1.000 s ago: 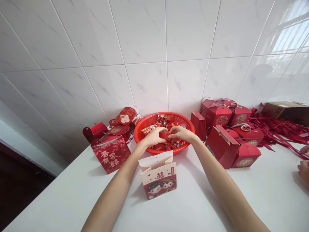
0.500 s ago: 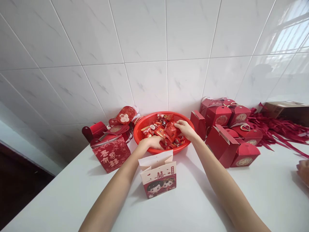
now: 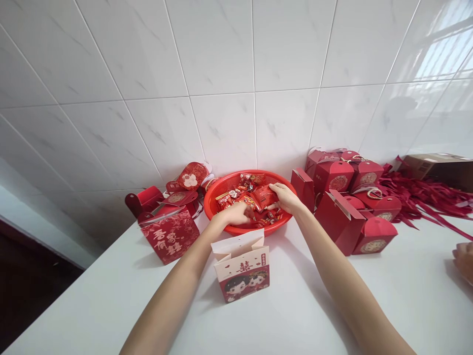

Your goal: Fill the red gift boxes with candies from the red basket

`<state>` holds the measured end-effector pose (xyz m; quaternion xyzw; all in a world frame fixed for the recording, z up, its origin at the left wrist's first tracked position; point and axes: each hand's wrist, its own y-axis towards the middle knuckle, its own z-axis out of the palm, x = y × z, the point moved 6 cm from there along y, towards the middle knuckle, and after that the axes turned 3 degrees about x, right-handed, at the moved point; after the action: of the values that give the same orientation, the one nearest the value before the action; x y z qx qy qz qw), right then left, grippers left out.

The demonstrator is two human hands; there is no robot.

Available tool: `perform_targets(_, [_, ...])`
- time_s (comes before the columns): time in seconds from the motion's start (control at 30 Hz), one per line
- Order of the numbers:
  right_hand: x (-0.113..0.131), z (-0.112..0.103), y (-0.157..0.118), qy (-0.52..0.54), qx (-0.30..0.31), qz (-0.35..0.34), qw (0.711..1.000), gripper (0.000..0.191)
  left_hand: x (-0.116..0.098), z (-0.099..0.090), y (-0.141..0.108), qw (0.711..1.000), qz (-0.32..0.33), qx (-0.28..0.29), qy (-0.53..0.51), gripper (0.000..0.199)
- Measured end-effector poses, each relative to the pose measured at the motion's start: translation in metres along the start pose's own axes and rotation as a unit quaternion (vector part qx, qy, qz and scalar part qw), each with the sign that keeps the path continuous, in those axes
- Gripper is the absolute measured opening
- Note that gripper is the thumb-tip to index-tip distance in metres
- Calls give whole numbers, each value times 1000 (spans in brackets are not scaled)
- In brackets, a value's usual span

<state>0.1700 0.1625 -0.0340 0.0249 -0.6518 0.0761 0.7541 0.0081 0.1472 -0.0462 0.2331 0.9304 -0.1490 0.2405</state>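
Observation:
Both my hands are inside a red plastic basket (image 3: 214, 217) of wrapped candies (image 3: 234, 194) against the tiled wall. My right hand (image 3: 286, 198) is closed on a shiny red packet (image 3: 264, 197), pinched by its right edge and lifted a little over the pile. Down in the candies at the near side, my left hand (image 3: 236, 213) has its fingers curled, and their tips are partly hidden among the wrappers. Between my forearms stands an upright cream-and-red gift box (image 3: 246, 281) with its top open and two cartoon faces on the front.
Red gift boxes (image 3: 172, 235) are grouped left of the basket. More red boxes (image 3: 342, 224) with cord handles stand to the right. Beyond them lie dark red ribbons (image 3: 410, 192) and a cardboard box (image 3: 439, 167). Part of what looks like another hand (image 3: 464, 261) shows at the right edge.
My left hand has shifted slightly, with more of its curled fingers showing. The red packet in my right hand has tilted and moved slightly. The gift box stays in place.

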Motion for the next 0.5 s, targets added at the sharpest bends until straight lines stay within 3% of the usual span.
perform_targets(0.13, [4,1,0,13,10,-23,1000,17,-2,-23,-4,988,-1,-150,-36,39])
perform_targets(0.23, [7,3,-2,12,18,-41,999,14,1,-34,-8,974,-8,-218,-58,38])
perform_targets(0.37, [8,6,-6,6,31,-46,998,12,4,-37,-12,966,-10,-246,-72,31])
perform_targets(0.5, [9,7,-9,7,39,-56,998,17,6,-34,-12,969,-11,-236,-70,33])
